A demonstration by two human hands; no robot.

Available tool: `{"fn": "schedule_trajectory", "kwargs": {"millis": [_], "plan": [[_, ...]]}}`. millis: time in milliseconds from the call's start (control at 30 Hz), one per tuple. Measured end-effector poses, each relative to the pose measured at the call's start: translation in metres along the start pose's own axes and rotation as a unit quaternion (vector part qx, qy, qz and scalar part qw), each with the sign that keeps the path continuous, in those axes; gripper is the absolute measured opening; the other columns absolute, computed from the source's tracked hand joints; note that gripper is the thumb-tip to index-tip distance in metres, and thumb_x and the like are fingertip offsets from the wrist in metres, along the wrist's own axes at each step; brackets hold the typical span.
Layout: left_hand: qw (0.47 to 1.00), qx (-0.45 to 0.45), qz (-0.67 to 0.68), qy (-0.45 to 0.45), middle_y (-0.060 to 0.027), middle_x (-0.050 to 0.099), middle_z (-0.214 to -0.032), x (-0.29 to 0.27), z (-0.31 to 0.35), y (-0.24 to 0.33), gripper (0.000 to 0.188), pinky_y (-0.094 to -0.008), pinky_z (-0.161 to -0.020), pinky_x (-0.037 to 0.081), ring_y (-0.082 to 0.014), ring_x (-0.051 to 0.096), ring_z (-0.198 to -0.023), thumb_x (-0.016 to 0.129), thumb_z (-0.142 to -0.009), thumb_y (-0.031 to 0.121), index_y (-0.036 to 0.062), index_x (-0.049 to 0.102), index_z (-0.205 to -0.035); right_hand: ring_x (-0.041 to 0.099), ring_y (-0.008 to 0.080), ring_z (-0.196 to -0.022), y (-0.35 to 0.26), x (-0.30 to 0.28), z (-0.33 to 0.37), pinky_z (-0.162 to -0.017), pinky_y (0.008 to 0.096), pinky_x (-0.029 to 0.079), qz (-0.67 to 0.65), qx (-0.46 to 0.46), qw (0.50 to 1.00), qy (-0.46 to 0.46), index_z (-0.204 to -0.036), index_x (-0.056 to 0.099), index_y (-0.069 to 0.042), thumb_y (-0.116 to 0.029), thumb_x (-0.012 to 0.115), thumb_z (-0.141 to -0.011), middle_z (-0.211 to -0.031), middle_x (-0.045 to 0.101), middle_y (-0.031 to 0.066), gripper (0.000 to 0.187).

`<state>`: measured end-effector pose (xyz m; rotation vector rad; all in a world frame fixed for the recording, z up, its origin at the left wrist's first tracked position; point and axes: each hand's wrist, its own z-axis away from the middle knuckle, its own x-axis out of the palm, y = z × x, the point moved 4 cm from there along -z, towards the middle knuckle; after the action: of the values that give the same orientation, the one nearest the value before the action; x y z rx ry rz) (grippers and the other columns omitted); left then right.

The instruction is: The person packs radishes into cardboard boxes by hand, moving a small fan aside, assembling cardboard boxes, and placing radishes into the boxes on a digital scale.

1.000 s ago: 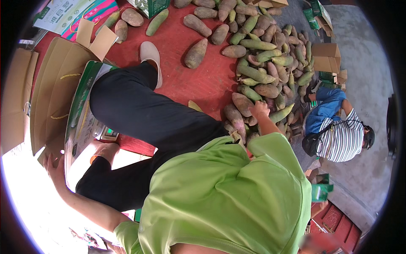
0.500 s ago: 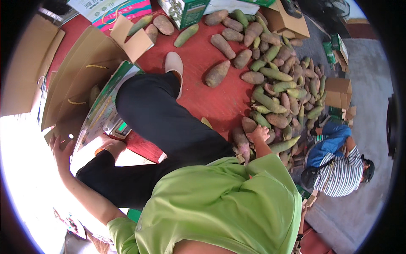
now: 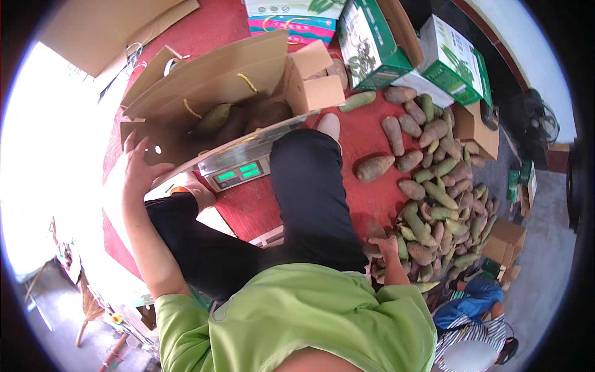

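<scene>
An opened cardboard box (image 3: 248, 152) with yellow rope handles stands tilted on a scale (image 3: 238, 175) with green lit digits. Inside it lie a green, elongated vegetable (image 3: 214, 119) and darker ones in shadow. My left hand (image 3: 139, 167) is at the box's near left corner, fingers spread and thumb by the lower edge; whether it presses on the cardboard I cannot tell. Down beside my right thigh, my right hand (image 3: 389, 248) closes on a brown tuber (image 3: 375, 232), somewhat blurred, at the near edge of a heap of green and brown tubers (image 3: 443, 214).
Green-and-white printed cartons (image 3: 372, 46) and a pink-and-blue one (image 3: 291, 28) stand at the back. A few loose tubers (image 3: 375, 168) lie on the red floor covering (image 3: 353, 204). At the lower right a person in a striped shirt (image 3: 477, 335) crouches near a small brown box (image 3: 505, 242).
The view has swung left, so the box and scale now show more fully. My right hand remains on a brown tuber at the heap's edge; my left stays by the box corner.
</scene>
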<state>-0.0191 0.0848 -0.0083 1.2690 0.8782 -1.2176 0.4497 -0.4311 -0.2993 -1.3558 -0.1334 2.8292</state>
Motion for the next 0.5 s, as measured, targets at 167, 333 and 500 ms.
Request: {"fn": "schedule_trajectory", "kwargs": {"millis": [167, 333, 500], "plan": [[0.999, -0.002, 0.037, -0.010, -0.0203, 0.027, -0.143, 0.001, 0.002, -0.009, 0.085, -0.0392, -0.102, 0.038, -0.0345, 0.040, -0.125, 0.085, -0.048, 0.017, -0.0061, 0.050, -0.123, 0.057, 0.0259, -0.097, -0.122, -0.047, 0.008, -0.084, 0.0350, 0.046, -0.248, -0.176, 0.952, -0.039, -0.117, 0.045, 0.008, -0.020, 0.084, -0.052, -0.108, 0.058, 0.0180, 0.082], [0.997, 0.019, 0.080, -0.006, -0.0213, 0.026, -0.143, 0.009, -0.003, -0.017, 0.087, -0.0397, -0.103, 0.036, -0.0353, 0.037, -0.127, 0.085, -0.048, 0.016, -0.0071, 0.049, -0.123, 0.053, 0.0224, -0.100, -0.291, -0.158, 0.098, -0.090, 0.0327, 0.042, -0.286, -0.409, 0.866, -0.009, -0.118, 0.046, 0.004, -0.019, 0.083, -0.050, -0.107, 0.056, 0.0132, 0.081], [0.996, 0.044, 0.071, 0.020, -0.0223, 0.027, -0.143, 0.011, -0.003, -0.018, 0.088, -0.0394, -0.103, 0.036, -0.0358, 0.036, -0.128, 0.086, -0.046, 0.018, -0.0094, 0.049, -0.121, 0.053, 0.0211, -0.101, -0.428, -0.217, 0.204, -0.090, 0.0329, 0.041, -0.194, -0.602, 0.774, -0.007, -0.115, 0.049, 0.000, -0.024, 0.083, -0.049, -0.107, 0.056, 0.0101, 0.078]]}}
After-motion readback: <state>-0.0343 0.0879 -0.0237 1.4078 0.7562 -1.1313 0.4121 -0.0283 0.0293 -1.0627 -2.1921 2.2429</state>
